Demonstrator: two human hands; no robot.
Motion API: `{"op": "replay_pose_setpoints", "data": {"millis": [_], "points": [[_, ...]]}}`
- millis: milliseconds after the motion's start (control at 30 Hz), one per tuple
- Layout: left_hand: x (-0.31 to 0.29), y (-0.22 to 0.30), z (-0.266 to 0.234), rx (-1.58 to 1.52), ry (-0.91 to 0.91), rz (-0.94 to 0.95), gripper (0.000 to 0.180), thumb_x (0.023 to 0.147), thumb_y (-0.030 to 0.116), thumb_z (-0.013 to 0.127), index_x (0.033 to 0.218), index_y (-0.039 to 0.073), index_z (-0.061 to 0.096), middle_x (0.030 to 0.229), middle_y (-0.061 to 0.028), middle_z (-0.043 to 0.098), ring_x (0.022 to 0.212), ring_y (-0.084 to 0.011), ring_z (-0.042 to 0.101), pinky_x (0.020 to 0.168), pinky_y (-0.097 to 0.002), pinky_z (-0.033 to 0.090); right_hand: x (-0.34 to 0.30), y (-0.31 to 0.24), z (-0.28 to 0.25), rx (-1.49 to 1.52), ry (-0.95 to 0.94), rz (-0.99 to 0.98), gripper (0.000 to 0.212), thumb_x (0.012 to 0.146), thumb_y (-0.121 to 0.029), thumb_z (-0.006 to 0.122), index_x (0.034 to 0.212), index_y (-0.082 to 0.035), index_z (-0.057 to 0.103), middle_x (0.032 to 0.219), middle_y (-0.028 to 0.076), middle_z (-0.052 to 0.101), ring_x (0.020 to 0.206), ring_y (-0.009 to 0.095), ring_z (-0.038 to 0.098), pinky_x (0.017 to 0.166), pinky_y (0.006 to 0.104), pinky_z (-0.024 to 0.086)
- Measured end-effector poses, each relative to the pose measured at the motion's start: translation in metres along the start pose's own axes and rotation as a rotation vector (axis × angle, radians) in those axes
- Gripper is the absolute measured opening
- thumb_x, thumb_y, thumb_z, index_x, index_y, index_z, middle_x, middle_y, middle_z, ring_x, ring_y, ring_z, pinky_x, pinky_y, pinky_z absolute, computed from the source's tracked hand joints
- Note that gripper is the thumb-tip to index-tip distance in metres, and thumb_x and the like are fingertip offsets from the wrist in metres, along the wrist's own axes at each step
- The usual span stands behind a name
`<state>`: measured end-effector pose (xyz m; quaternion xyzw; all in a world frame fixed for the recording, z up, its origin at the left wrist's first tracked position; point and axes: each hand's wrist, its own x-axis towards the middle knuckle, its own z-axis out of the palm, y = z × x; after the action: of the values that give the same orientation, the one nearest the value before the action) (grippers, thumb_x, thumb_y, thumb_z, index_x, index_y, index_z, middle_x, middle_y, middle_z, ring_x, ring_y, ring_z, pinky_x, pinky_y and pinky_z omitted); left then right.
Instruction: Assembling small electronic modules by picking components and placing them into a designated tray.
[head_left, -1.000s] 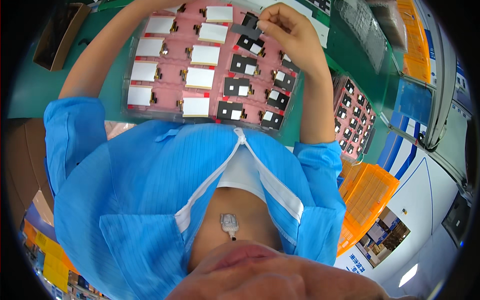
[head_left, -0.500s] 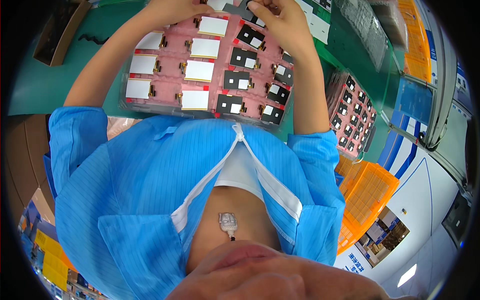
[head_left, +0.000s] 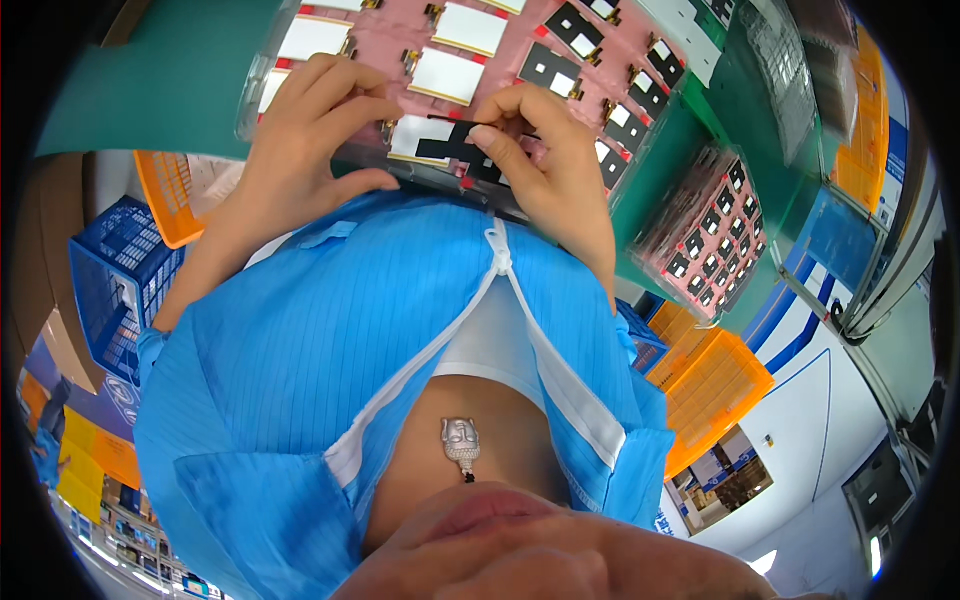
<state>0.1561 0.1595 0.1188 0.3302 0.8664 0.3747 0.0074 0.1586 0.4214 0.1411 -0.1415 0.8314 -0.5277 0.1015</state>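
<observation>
Clock directions are taken from the nearest white panel (head_left: 405, 138), 12 pointing away from the wearer. At 6, the near edge of the pink-lined tray (head_left: 385, 45) lies close to the blue jacket (head_left: 400, 290), leaving little room. The right hand (head_left: 530, 140), at 3, pinches a black sheet (head_left: 455, 148) between thumb and fingers; the sheet overlaps the panel's right part, though full contact cannot be told. The left hand (head_left: 315, 125), at 9, has bent, parted fingers, grasping nothing visible, their tips near the panel's left edge. Black-and-white panels (head_left: 550, 70) stand at 2. Beyond the tray's left edge, at 9, bare green table (head_left: 130, 110) gives open room; at 4, a green strip separates a second tray (head_left: 705, 235).
</observation>
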Motion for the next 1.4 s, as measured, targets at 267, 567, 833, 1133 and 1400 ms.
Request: {"op": "replay_pose_setpoints", "data": {"millis": [267,567,833,1133,1400], "points": [[-0.004,-0.001,0.012,-0.061,0.087,-0.021,0.057,0.062,0.013,0.090,0.116,0.007,0.071,0.121,-0.0084,0.060,0.111,-0.0302,0.056,0.093,-0.0396,0.048,-0.003,-0.005,0.008,-0.130,0.011,-0.034,0.013,0.086,-0.007,0.075,0.096,-0.005,0.066,0.081,0.007,0.067,0.079,0.027,0.060,0.076,0.0392,0.045],[-0.002,-0.004,0.018,-0.004,0.122,0.009,0.056,0.063,0.016,0.089,0.117,0.007,0.073,0.117,-0.0077,0.063,0.106,-0.0278,0.056,0.090,-0.0390,0.048,0.006,-0.002,0.010,-0.180,-0.002,-0.080,0.012,0.086,-0.008,0.073,0.095,-0.006,0.066,0.079,0.007,0.067,0.079,0.027,0.061,0.076,0.0400,0.043],[-0.004,-0.010,0.018,0.003,0.143,0.021,0.057,0.063,0.017,0.088,0.118,0.007,0.074,0.117,-0.0076,0.064,0.104,-0.0279,0.057,0.089,-0.0392,0.048,0.007,-0.006,0.016,-0.213,-0.018,-0.015,0.009,0.087,-0.010,0.073,0.094,-0.008,0.067,0.080,0.004,0.068,0.082,0.024,0.063,0.084,0.0390,0.039],[-0.001,-0.012,0.012,-0.012,0.108,0.002,0.057,0.061,0.019,0.089,0.115,0.007,0.075,0.116,-0.0049,0.065,0.104,-0.0257,0.058,0.089,-0.0379,0.049,0.006,-0.014,0.019,-0.255,0.036,-0.004,0.008,0.088,-0.012,0.074,0.093,-0.009,0.069,0.079,0.002,0.069,0.080,0.021,0.064,0.091,0.0384,0.036],[-0.004,-0.011,0.011,-0.053,0.083,-0.033,0.054,0.061,0.018,0.089,0.114,0.009,0.076,0.116,-0.0034,0.066,0.104,-0.0244,0.059,0.089,-0.0371,0.049,0.000,-0.011,0.020,-0.240,0.035,0.008,0.009,0.087,-0.012,0.076,0.092,-0.008,0.070,0.079,0.003,0.069,0.079,0.021,0.064,0.091,0.0376,0.035]]}}
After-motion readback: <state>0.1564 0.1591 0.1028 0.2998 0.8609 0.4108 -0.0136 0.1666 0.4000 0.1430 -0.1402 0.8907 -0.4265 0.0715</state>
